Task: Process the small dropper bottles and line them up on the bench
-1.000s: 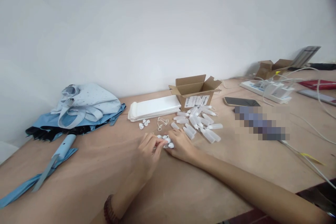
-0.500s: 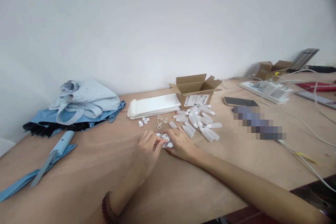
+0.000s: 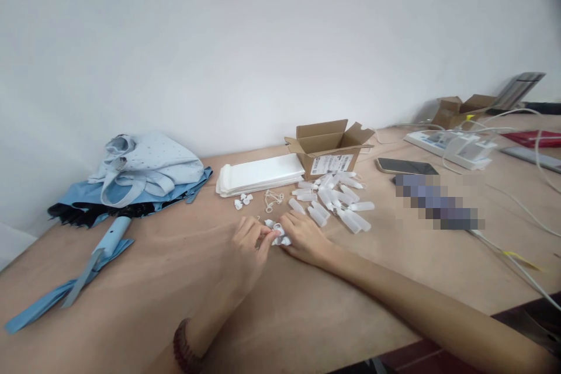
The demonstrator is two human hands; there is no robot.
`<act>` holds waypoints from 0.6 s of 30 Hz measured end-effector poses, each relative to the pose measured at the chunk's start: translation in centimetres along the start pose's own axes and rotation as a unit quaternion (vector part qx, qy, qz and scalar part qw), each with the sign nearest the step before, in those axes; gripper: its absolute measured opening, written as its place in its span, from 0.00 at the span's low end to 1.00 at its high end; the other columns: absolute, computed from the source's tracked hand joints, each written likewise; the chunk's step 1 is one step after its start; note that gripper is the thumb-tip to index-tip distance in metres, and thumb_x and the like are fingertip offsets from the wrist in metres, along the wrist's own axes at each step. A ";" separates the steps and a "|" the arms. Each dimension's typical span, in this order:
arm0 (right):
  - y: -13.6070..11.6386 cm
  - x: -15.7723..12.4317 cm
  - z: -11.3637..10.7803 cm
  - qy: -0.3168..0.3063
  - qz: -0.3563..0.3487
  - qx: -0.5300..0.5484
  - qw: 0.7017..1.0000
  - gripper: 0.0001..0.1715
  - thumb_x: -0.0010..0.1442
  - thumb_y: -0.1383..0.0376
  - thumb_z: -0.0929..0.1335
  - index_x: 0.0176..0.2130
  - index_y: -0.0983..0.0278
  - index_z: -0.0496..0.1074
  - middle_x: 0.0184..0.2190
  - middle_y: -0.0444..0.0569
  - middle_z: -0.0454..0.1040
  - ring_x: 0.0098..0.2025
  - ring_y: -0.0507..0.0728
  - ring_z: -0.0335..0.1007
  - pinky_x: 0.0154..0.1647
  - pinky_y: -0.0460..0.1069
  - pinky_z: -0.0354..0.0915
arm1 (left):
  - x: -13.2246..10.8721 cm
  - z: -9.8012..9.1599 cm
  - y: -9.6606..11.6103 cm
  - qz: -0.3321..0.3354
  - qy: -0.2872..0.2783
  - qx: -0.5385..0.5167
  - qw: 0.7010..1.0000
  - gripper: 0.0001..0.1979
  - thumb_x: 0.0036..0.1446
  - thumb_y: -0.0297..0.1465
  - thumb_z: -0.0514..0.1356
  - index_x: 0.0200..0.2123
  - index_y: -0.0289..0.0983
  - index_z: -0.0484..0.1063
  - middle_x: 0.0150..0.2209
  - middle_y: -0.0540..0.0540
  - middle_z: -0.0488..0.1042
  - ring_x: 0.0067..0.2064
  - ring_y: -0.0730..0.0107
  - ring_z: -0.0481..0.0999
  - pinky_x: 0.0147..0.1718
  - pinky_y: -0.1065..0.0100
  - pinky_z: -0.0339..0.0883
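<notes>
Small white plastic caps (image 3: 284,240) sit in a little cluster between my two hands on the table. My left hand (image 3: 250,241) is closed, its thumb and fingers pinching at one of the caps. From the other side my right hand (image 3: 304,238) curls its fingers round the same cluster; its fingertips are partly hidden. Just beyond the right hand lies a pile of translucent squeeze bottles (image 3: 339,197). A few more white caps (image 3: 243,201) lie loose farther back, beside a thin white looped piece (image 3: 274,200).
Behind are a stack of white paper sleeves (image 3: 260,174) and an open cardboard box (image 3: 331,160). To the left lie a folded blue umbrella (image 3: 114,234) and a pale cloth bag (image 3: 162,160). A phone (image 3: 407,167), a power strip (image 3: 456,149) and white cables (image 3: 517,260) occupy the right.
The camera view has shifted slightly, moving the scene a little to the right. My hands stay at the cap cluster, with only slight finger movement.
</notes>
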State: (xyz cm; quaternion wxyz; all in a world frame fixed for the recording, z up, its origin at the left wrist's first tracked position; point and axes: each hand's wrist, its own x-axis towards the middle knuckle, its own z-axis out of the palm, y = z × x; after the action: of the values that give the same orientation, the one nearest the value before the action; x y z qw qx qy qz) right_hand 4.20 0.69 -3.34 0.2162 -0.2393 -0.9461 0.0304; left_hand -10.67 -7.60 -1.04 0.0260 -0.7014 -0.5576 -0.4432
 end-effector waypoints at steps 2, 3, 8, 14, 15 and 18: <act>0.2 0.0 0.0 -0.001 0.005 0.017 1.000 0.06 0.55 0.68 0.65 0.36 0.64 0.62 0.35 0.51 0.70 0.38 0.58 0.62 0.34 0.49 0.55 | 0.2 -0.4 0.1 -0.026 0.011 -0.024 0.999 0.11 0.59 0.30 0.58 0.23 0.36 0.67 0.25 0.50 0.67 0.30 0.71 0.65 0.32 0.69 0.58; 0.3 -0.1 0.0 0.000 0.011 0.026 1.000 0.07 0.55 0.67 0.65 0.36 0.64 0.62 0.35 0.52 0.70 0.39 0.59 0.62 0.35 0.49 0.56 | 0.3 -0.6 0.1 -0.048 0.017 -0.035 0.998 0.11 0.58 0.31 0.58 0.24 0.36 0.67 0.25 0.51 0.67 0.30 0.71 0.65 0.31 0.69 0.58; 0.6 -0.2 0.1 0.009 0.002 0.044 0.999 0.09 0.55 0.68 0.66 0.39 0.65 0.62 0.37 0.53 0.70 0.40 0.59 0.63 0.38 0.50 0.58 | 0.5 -1.3 -0.6 -0.159 0.043 -0.071 0.984 0.09 0.58 0.34 0.58 0.27 0.37 0.71 0.27 0.51 0.69 0.32 0.71 0.67 0.33 0.70 0.59; 0.4 -0.4 0.5 0.035 -0.012 0.036 0.999 0.08 0.55 0.71 0.65 0.38 0.65 0.63 0.35 0.53 0.69 0.39 0.59 0.63 0.38 0.51 0.60 | 0.1 -0.2 -1.7 -0.132 -0.072 -0.080 0.985 0.08 0.58 0.32 0.57 0.30 0.39 0.76 0.30 0.48 0.74 0.37 0.67 0.70 0.38 0.67 0.61; 0.4 -0.4 0.6 0.034 -0.014 0.038 0.999 0.09 0.55 0.71 0.65 0.39 0.65 0.63 0.36 0.53 0.69 0.39 0.59 0.63 0.38 0.51 0.60 | 0.1 -0.1 -1.8 -0.129 -0.081 -0.076 0.985 0.08 0.57 0.32 0.57 0.30 0.39 0.76 0.30 0.48 0.74 0.36 0.66 0.70 0.37 0.66 0.61; 0.4 -0.4 0.6 0.029 -0.016 0.042 0.999 0.12 0.54 0.72 0.65 0.41 0.66 0.63 0.37 0.54 0.69 0.40 0.60 0.63 0.39 0.51 0.61 | 0.2 -0.1 -1.9 -0.136 -0.091 -0.082 0.983 0.08 0.56 0.31 0.57 0.29 0.38 0.77 0.29 0.47 0.74 0.35 0.66 0.70 0.36 0.66 0.61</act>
State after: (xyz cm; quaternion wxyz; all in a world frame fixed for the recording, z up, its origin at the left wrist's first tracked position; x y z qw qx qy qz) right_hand 4.47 0.91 -4.06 0.2540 -0.2160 -0.9409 0.0599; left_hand -12.22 -6.78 -1.76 -0.1423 -0.6562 -0.6097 -0.4212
